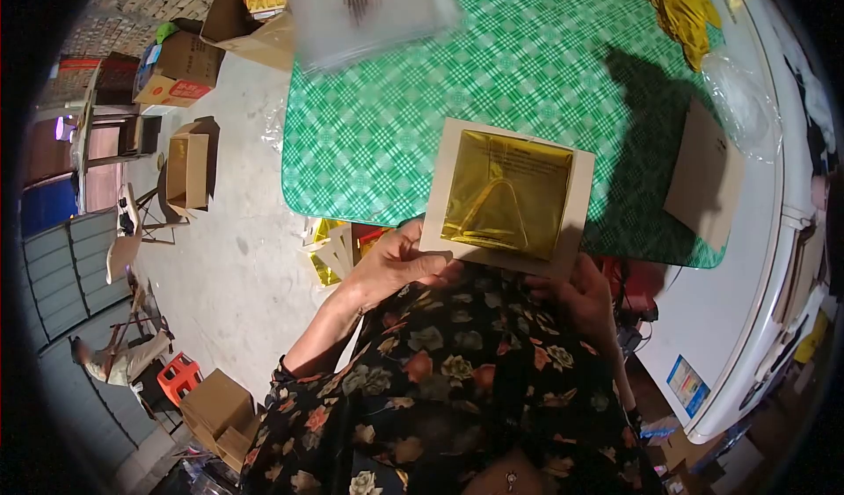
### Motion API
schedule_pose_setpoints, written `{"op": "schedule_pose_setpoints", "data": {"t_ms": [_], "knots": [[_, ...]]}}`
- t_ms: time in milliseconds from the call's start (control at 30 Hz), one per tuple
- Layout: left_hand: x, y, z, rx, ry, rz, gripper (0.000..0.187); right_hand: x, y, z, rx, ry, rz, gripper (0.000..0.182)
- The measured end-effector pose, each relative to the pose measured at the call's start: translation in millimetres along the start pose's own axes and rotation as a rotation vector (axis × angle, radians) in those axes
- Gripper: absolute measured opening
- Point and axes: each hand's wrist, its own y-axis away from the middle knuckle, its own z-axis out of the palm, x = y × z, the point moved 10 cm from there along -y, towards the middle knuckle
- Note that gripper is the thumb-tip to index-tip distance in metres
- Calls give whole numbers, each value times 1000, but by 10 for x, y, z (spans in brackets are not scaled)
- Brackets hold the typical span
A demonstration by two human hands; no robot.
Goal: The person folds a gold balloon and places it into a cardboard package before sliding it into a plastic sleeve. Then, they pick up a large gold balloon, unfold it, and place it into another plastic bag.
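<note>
A beige cardboard square (447,165) with a shiny gold foil packet (510,192) on its face is held at the table's near edge. Small dark print runs along the top of the foil, and a curved crease marks its middle. My left hand (396,262) grips the card's lower left edge, thumb in front and fingers behind. At the lower right corner, my right hand (585,293) is closed on the card, its fingertips partly hidden behind it.
A green checked tablecloth (378,134) covers the table. On it lie clear plastic sheets (378,11), a cardboard piece (703,174) and yellow cloth (677,11). Gold packets (330,253) sit below the near edge. Boxes (187,170) and a person (132,354) are leftward.
</note>
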Motion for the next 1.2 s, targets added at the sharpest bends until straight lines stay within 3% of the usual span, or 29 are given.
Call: {"op": "schedule_pose_setpoints", "data": {"t_ms": [333,533,700,933,1133,1200], "knots": [[-24,-20,-67,113,69,2,42,52,-60,-61,218,-29,93,29],[-111,-22,-159,198,3,27,31,-55,-83,-22,226,-4,-4,29],[-194,19,-166,224,60,-37,28,-140,-107,-74,320,246,-71,22],[-246,59,-72,289,310,-86,23,-109,-84,-139,328,507,-47,27],[26,-74,-27,224,-31,55,33,-442,-74,-1,408,353,-120,24],[200,-182,17,174,-38,61,37,-531,-144,-79,416,456,-202,24]]}}
